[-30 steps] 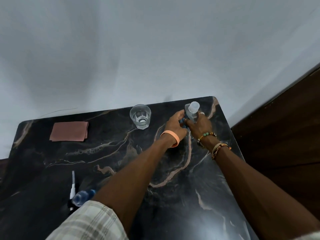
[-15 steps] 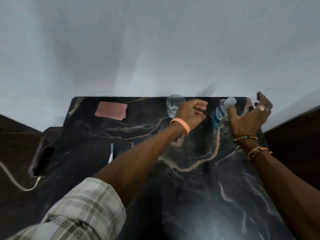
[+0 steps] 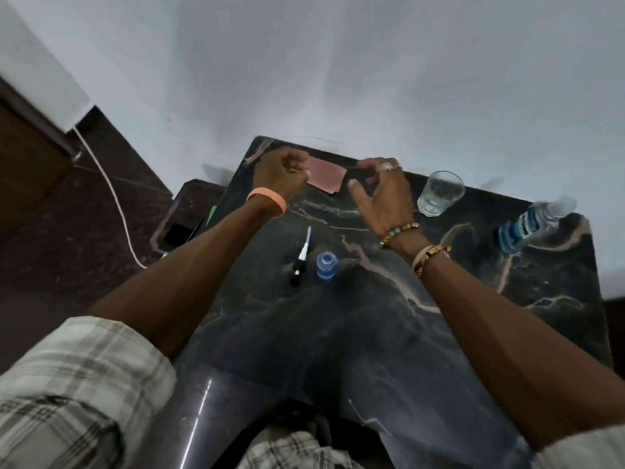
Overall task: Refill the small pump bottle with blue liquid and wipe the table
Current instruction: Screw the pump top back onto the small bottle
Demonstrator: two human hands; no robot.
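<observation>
Both hands reach for the cloth (image 3: pixel 326 177) at the table's (image 3: pixel 439 350) far-left corner, the left hand (image 3: pixel 282 176) clenched, the right hand (image 3: pixel 378 194) released and empty; they should lift it without knocking the open small bottle (image 3: pixel 326 265) near the left edge.

The only lettering in view stands on the blue-and-white label of the large bottle (image 3: pixel 527 228), which holds blue liquid and stands at the far right corner of the table (image 3: pixel 439 350). The label carries a band of pale characters across a dark blue ground, but motion blur leaves them too smeared to read as a word or brand. No readable text, number or sign shows on the small bottle (image 3: pixel 326 265), the pump (image 3: pixel 301 262), the glass (image 3: pixel 439 192) or the cloth (image 3: pixel 326 177).
</observation>
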